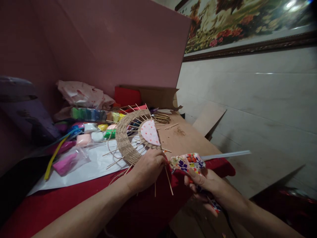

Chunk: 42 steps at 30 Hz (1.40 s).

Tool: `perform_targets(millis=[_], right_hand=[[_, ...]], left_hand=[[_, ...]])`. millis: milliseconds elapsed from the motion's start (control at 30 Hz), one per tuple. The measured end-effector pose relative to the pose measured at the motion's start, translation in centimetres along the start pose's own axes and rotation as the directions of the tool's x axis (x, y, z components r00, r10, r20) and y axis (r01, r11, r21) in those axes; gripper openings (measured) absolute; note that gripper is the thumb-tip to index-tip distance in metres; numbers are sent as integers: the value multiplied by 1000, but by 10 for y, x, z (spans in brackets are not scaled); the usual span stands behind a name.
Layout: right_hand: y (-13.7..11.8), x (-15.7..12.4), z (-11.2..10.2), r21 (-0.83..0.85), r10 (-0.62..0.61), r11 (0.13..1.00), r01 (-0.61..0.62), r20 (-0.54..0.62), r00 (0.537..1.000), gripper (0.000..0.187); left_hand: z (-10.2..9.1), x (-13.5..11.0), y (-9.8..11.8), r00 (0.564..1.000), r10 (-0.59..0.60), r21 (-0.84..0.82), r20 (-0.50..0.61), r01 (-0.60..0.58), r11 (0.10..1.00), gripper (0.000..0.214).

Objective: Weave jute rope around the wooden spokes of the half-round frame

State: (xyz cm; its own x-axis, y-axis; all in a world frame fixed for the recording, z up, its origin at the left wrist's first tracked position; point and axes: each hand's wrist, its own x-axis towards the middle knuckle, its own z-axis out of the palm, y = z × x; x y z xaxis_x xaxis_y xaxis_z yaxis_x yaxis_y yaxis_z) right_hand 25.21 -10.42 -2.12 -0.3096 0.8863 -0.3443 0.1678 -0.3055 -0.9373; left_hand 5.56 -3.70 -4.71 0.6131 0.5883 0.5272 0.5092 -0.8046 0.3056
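My right hand [206, 185] is wrapped round a glue gun [187, 162] with a floral pattern. A long translucent glue stick [226, 155] sticks out of the gun's back, and its nozzle points left toward my other hand. My left hand [150, 168] is closed in a pinch at the lower edge of a half-round piece woven from twine [122, 135] over thin wooden sticks. What its fingertips hold is hidden. A white half-circle with pinkish dots [150, 132] sits at the piece's centre, and stick ends jut out all around.
Packs of coloured clay [84, 139] and a white sheet [61, 177] lie left of the woven piece. Behind it are scissors [160, 118] and a red item [127, 96]. Loose sticks [171, 126] lie to the right on the brown board [185, 138]. Red cloth [74, 201] covers the table's front.
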Motion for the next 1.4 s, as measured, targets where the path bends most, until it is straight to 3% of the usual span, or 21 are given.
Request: perform_targets(millis=[167,267,333,500,567,633,800,833,867,900,933,967,1067,1100,1200,1400], right_hand=[[-11,3,-19,-137,-134,984,111,-176,975,51],[-21,21,-50,-384,-290,911,153,-330,898,46],[-28,39,-72,-569,-427,806,162,-370,825,40],[-36,84,-104,-891,-551,451,-46,-319,771,35],[-36,98,-107,-934,-568,347,-89,-285,772,39],[-35,110,-106,-950,-576,297,-96,-258,776,42],[-37,117,-89,-978,-584,207,38,-93,807,37],[-37,112,-81,-983,-600,177,40,-76,796,35],[-37,105,-72,-987,-655,159,1,-105,748,33],[-35,96,-61,-987,-713,156,-27,-131,689,31],[-33,86,-50,-982,-737,188,-17,-152,658,29],[-29,75,-38,-964,-721,266,16,-188,667,30],[-15,47,-6,-805,-456,568,174,-131,881,46],[-11,40,3,-751,-378,631,195,-79,922,46],[-3,27,19,-726,-372,655,208,-70,926,33],[2,26,30,-859,-444,498,120,-134,886,10]], left_hand=[[-2,0,1,1000,0,5,5,0,1000,22],[-3,0,2,1000,-13,0,9,13,1000,23],[-3,0,2,1000,-19,-7,14,19,1000,22],[-4,-1,4,1000,-18,13,15,18,1000,21],[-4,-1,4,1000,-15,28,16,14,1000,22],[-5,-2,5,1000,-7,41,9,7,999,22],[-5,-2,6,1000,18,78,5,-18,997,24],[-4,-2,6,1000,18,85,8,-18,996,24],[-4,-2,6,1000,15,91,8,-16,996,24],[-3,-3,6,1000,12,95,11,-13,995,23],[-3,-3,6,1000,12,98,15,-13,995,23],[-3,-3,5,1000,12,100,19,-14,995,22],[-2,-4,5,1000,11,92,25,-13,996,21],[-2,-4,5,1000,8,85,24,-10,996,21],[-3,-3,5,1000,-4,66,17,2,998,21],[-3,-2,6,999,-23,52,24,21,998,21]])
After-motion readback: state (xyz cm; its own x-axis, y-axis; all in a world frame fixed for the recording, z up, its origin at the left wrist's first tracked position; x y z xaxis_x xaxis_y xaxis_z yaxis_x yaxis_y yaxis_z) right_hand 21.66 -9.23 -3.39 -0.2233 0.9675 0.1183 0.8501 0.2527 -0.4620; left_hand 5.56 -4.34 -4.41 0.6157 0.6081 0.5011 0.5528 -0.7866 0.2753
